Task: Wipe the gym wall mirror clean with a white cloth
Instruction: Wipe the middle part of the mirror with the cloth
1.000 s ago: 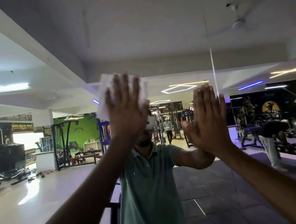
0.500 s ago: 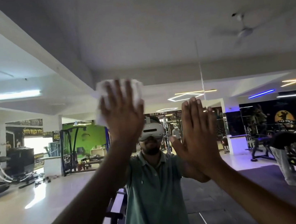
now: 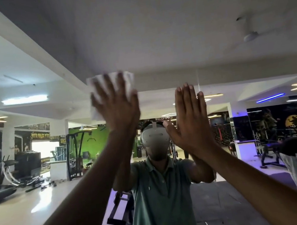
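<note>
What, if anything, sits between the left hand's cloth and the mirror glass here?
Nothing visible. The left hand presses the white cloth flat on the mirror with straight fingers, the cloth blurred. The right hand lies flat beside it, apart from the cloth and not in its way.

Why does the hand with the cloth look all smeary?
In the head view, the left hand and white cloth are motion-blurred; the right hand looks sharper; bright ceiling lights reflect in the mirror.
</note>
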